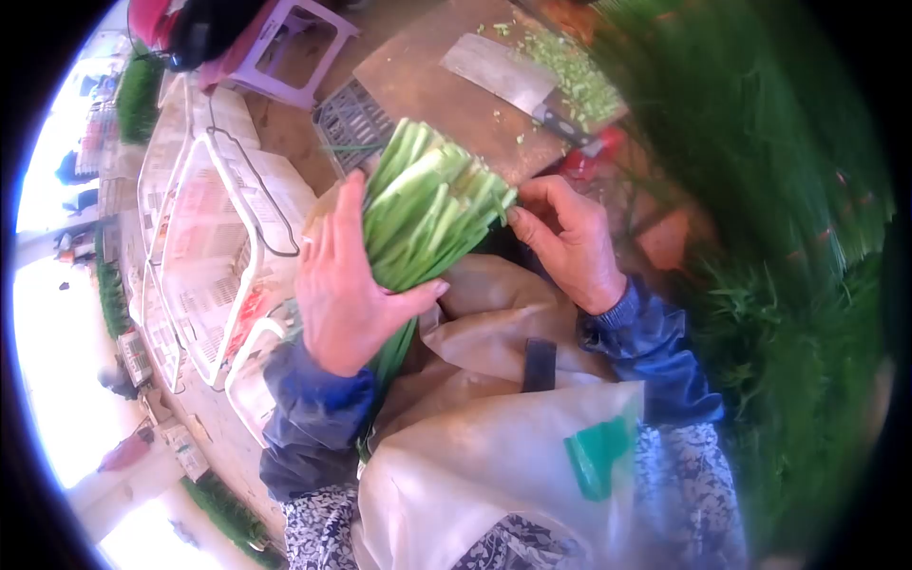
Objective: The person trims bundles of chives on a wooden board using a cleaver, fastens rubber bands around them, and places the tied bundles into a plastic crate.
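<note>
My left hand [344, 280] is wrapped around a thick bunch of garlic chives [423, 204], held above my lap. The cut, pale ends point up and away from me, and the green leaves trail below my wrist. At the bunch's right edge, my right hand [567, 237] pinches thumb and forefinger together at a stalk end. Beyond the bunch, a cleaver [499, 74] with a dark handle lies flat on a brown board [408, 47]. Chopped green bits [575, 81] are scattered beside its blade.
A large mass of long green leaves [788, 190] fills the right side. At the upper left are a purple plastic stool [285, 57], a grey plastic grid [353, 119] and white-framed racks [204, 247]. A pale apron [456, 475] covers my lap.
</note>
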Demonstrator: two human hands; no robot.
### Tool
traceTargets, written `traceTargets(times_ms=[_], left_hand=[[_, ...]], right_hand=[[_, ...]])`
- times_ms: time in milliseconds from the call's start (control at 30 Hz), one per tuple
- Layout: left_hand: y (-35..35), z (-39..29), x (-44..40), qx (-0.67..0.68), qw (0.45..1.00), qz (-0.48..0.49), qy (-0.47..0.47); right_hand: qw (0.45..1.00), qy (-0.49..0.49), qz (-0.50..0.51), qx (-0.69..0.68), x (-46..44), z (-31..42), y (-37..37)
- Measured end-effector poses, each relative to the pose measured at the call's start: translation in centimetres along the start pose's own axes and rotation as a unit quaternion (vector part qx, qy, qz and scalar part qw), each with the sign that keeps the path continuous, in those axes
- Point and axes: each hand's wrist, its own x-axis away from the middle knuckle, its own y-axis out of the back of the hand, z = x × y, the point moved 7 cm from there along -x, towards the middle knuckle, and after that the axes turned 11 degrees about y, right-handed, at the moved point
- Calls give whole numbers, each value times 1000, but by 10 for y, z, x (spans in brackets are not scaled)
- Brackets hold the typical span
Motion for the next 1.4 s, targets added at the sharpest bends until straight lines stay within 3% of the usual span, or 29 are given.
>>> traceTargets(times_ms=[100,233,333,400,533,600,633,700,733,800,833,900,1033,1167,1400], left_hand=[[10,7,-1,-25,999,21,23],[10,17,-6,24,999,33,0],[8,23,-9,118,990,64,34],[12,23,-13,141,987,67,34],[15,19,-18,196,978,66,20],[12,19,-16,200,978,59,15],[11,19,-15,185,982,42,4],[12,14,-12,170,985,23,-5],[14,9,-12,179,983,43,10],[11,8,-9,188,979,67,28],[12,8,-10,155,987,50,3],[11,8,-11,121,992,32,-22],[14,8,-10,103,993,9,-49],[13,10,-11,148,987,65,-1],[7,3,-17,219,966,137,-5]], right_hand=[[998,-28,49,13,-2,14,-2],[994,69,-28,79,-18,47,5],[986,115,20,117,-33,48,-5],[968,205,-22,140,-36,56,-4],[984,144,16,102,-35,49,6],[961,141,-7,238,-33,31,18],[957,85,-2,277,-35,5,31],[899,40,57,433,-34,-24,47],[898,40,61,433,-34,-22,48],[934,179,-19,307,-44,26,53],[935,177,-18,307,-47,44,50],[981,177,58,46,-48,76,25],[978,154,138,-23,-46,68,-17],[981,113,114,-109,-44,53,-29],[966,77,68,-239,-24,38,-20]])
